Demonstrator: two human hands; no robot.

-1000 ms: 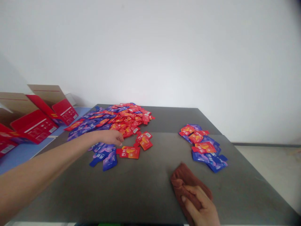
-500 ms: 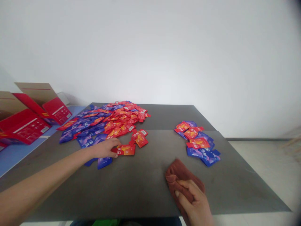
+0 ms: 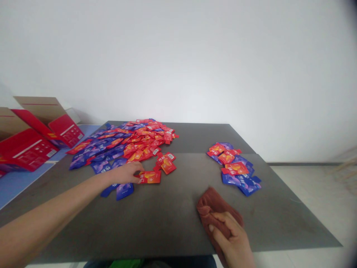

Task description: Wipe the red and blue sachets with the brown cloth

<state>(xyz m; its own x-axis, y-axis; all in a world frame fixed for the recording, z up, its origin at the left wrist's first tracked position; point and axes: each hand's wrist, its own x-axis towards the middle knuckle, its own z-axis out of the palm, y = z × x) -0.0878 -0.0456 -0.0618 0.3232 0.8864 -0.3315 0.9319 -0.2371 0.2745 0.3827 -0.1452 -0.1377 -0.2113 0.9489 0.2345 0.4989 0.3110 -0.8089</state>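
Note:
My left hand (image 3: 128,173) is at the near edge of a large pile of red and blue sachets (image 3: 142,136). Its thumb and fingers pinch the left end of a red sachet (image 3: 152,177) with orange fruit printed on it. Just beyond lie a few more red sachets (image 3: 166,163), and a blue sachet (image 3: 124,190) rests below the hand. On the near right, my right hand (image 3: 232,238) grips a folded brown cloth (image 3: 216,203) against the table. Its fingertips are pressed into the folds.
A smaller group of red and blue sachets (image 3: 235,168) lies on the right of the grey table (image 3: 173,219). Open red cardboard boxes (image 3: 30,149) stand on a blue surface (image 3: 16,184) at the left. A white wall (image 3: 195,63) rises behind the table.
The fingers of my left hand have closed on the end of the red sachet, which has barely shifted. My right hand and the cloth stay nearly in place.

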